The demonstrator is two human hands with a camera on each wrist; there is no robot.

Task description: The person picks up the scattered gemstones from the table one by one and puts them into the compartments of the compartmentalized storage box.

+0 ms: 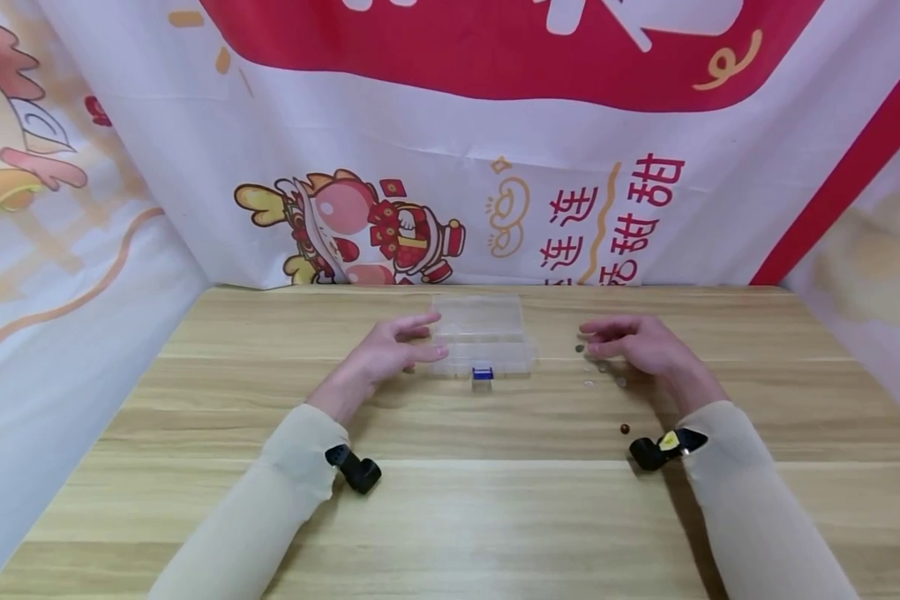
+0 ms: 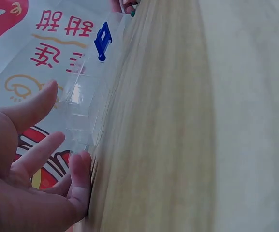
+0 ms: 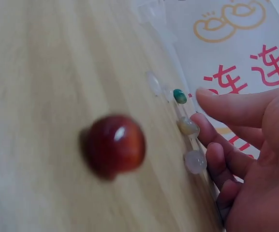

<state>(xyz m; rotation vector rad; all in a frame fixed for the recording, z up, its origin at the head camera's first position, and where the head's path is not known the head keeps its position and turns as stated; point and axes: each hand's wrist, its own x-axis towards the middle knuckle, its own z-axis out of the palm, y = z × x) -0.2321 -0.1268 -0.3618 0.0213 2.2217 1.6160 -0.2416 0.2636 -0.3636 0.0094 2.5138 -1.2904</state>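
My left hand (image 1: 390, 354) is at the left end of a clear plastic compartment box (image 1: 506, 358), thumb and fingers spread around its corner. The box's lid (image 1: 483, 315) is raised at the back, and a blue latch (image 1: 482, 374) hangs on its front. To the right, my right hand (image 1: 641, 342) hovers low over several small beads, thumb and fingertips apart. A green bead (image 3: 180, 96) lies just off the thumb tip. Near the curled lower fingers are a yellowish bead (image 3: 188, 126) and a whitish round bead (image 3: 195, 161).
A glossy red-brown bead (image 3: 117, 145) sits apart from the others, closer to the right wrist. A clear bead (image 3: 154, 83) lies beside the green one. Behind the wooden table (image 1: 450, 517) hangs a printed white and red cloth (image 1: 465, 125).
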